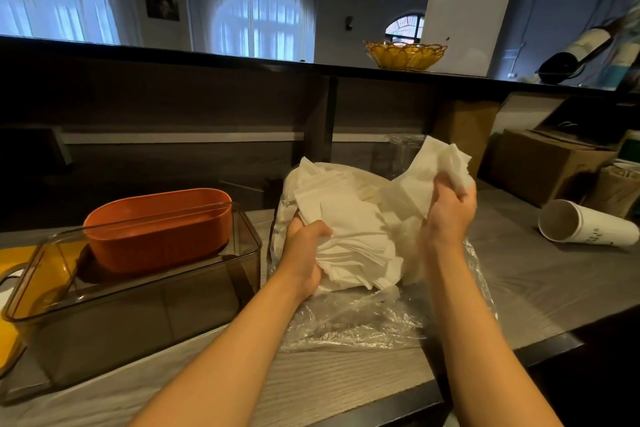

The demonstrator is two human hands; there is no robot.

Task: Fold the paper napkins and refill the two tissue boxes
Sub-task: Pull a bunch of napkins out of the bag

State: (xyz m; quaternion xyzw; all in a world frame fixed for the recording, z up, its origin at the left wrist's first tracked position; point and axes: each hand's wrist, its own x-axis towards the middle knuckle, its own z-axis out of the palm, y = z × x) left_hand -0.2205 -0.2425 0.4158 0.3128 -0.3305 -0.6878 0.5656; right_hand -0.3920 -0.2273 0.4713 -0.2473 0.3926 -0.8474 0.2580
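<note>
A loose heap of white paper napkins (349, 218) lies in a clear plastic bag (363, 315) on the wooden counter. My left hand (304, 253) grips the lower left of the heap. My right hand (450, 208) holds a raised bunch of napkins (440, 159) at the upper right. To the left stands a smoky transparent tissue box (145, 308). An orange oval tissue box (159, 229) sits inside it, open side up. Both boxes look empty.
A yellow lid (20, 274) lies at the far left behind the transparent box. A white paper cup (585, 224) lies on its side at the right, near cardboard boxes (543, 163). A wicker basket (405, 54) stands on the raised ledge. The counter's front edge (381, 406) is close.
</note>
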